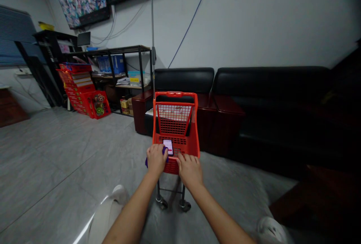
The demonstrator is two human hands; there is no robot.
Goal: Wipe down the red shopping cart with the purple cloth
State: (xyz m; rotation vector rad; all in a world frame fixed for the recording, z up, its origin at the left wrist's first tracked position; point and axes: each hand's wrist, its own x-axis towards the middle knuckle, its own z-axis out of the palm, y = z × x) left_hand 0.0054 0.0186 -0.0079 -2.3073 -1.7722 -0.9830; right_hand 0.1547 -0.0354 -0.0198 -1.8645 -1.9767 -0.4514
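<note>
A small red toy shopping cart (194, 134) stands upright in front of me, its handle at the far end. My left hand (156, 159) is closed around a purple cloth (165, 150) at the left of the cart's near rim. Only parts of the cloth show past the fingers. My right hand (190, 168) has its fingers curled over the right part of the same rim. Inside the basket, just beyond my left thumb, lies a phone (168, 147) with its screen lit.
Behind the cart is a black sofa (184, 78) with dark red wooden armrests. A black shelf (129, 50) holds folders and papers. Red crates (77, 93) are stacked to the left. A thin metal pole (152, 22) rises behind the cart. My shoes (120, 193) are on the grey floor.
</note>
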